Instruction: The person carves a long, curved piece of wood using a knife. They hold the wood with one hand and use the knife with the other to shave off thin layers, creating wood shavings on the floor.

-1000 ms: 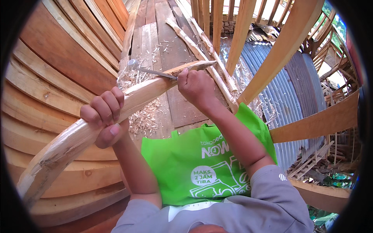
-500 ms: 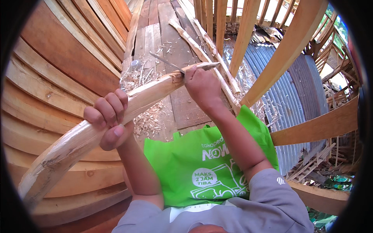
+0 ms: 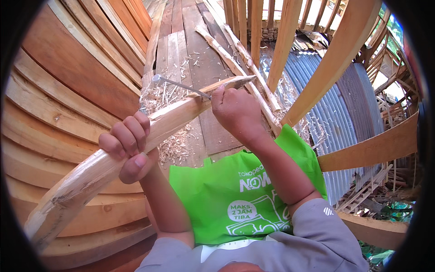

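Observation:
A long peeled wooden pole point(image 3: 77, 186) runs slantwise from the lower left up to a pointed tip at centre right. My left hand point(image 3: 129, 143) is wrapped around its middle, thumb toward me. Farther along, near the tapered end, my right hand point(image 3: 238, 111) is closed on a knife, whose handle is hidden in the fist. The thin knife blade point(image 3: 183, 86) sticks out to the left, across the top of the pole; whether its edge touches the wood I cannot tell. Over my lap lies a green bag point(image 3: 213, 195) with white print, beneath both forearms.
Curved wooden planks point(image 3: 63, 120) form a wall on the left. Wood shavings point(image 3: 174, 147) litter the plank floor point(image 3: 222, 124). Two thin peeled poles point(image 3: 222, 52) lie ahead. On the right stand upright timber ribs point(image 3: 333, 63), with corrugated metal sheeting point(image 3: 335, 136) beyond them.
My right hand has drawn slightly toward me, and the knife blade has swung lower and to the left. The left hand keeps its grip, with the pole nearly in place.

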Demonstrator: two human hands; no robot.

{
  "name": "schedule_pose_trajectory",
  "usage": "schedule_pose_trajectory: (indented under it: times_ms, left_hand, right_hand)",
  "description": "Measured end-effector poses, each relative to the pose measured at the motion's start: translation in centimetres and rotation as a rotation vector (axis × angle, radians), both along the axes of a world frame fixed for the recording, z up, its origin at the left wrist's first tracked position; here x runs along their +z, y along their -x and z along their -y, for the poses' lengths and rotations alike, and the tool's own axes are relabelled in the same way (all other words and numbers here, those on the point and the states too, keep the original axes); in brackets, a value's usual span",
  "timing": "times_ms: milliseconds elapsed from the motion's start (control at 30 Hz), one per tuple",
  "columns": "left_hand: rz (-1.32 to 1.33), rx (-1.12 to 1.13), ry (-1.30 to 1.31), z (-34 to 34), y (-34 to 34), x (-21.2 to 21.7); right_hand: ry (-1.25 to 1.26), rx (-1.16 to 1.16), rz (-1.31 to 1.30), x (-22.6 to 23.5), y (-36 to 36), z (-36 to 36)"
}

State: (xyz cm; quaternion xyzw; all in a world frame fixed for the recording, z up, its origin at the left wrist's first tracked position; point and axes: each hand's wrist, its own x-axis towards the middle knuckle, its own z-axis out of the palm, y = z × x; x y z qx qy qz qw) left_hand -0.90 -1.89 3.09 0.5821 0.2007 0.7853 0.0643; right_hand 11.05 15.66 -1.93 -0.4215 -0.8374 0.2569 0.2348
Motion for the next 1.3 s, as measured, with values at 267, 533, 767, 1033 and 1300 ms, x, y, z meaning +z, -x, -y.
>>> schedule_pose_trajectory:
  times_ms: [267,533,767,1033,1300]
  left_hand:
    - [0.019,0.027,-0.010,0.1,0.3,-0.3]
    - [0.052,0.037,-0.017,-0.3,-0.1,-0.3]
    - [0.071,0.071,-0.031,-1.1,-1.2,0.1]
    - [0.278,0.276,-0.052,-1.5,-2.5,0.2]
    - [0.286,0.245,-0.053,-1.3,-2.7,-0.2]
  right_hand:
    - [0.014,-0.004,0.055,1.3,-0.3,-0.3]
    - [0.000,-0.044,0.045,-1.2,-0.9,-2.6]
    - [0.025,-0.194,-0.015,-6.3,-1.9,-7.5]
    - [0.033,-0.151,-0.004,-5.6,0.3,-4.2]
    - [0.048,-0.194,-0.041,-5.0,0.4,-2.3]
